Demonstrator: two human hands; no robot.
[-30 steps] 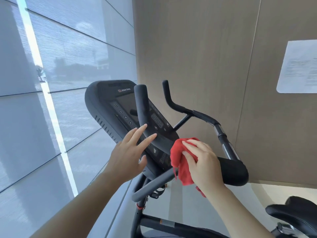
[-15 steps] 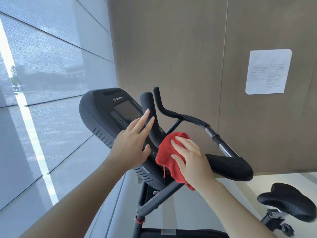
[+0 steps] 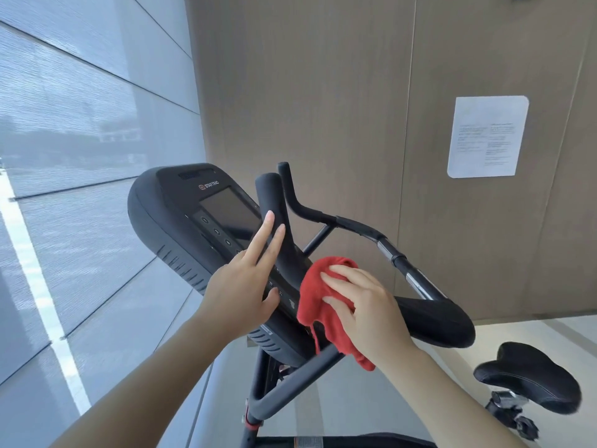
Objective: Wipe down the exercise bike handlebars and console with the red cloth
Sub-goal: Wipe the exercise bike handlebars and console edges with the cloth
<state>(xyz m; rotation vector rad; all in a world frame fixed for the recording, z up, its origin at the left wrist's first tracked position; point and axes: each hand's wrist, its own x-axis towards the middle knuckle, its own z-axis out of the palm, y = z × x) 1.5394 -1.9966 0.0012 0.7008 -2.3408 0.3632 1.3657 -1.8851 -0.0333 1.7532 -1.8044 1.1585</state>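
At center frame, a person's right hand (image 3: 365, 307) presses the red cloth (image 3: 318, 302) flat-fingered against the lower edge of the console (image 3: 181, 218), while the left hand (image 3: 244, 287), fingers straight, rests on its face beside the handlebars (image 3: 323, 218).

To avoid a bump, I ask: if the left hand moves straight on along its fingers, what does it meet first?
Probably the black upright handlebar grip: the left hand points its straight fingers up at it. They may already touch; depth is unclear.
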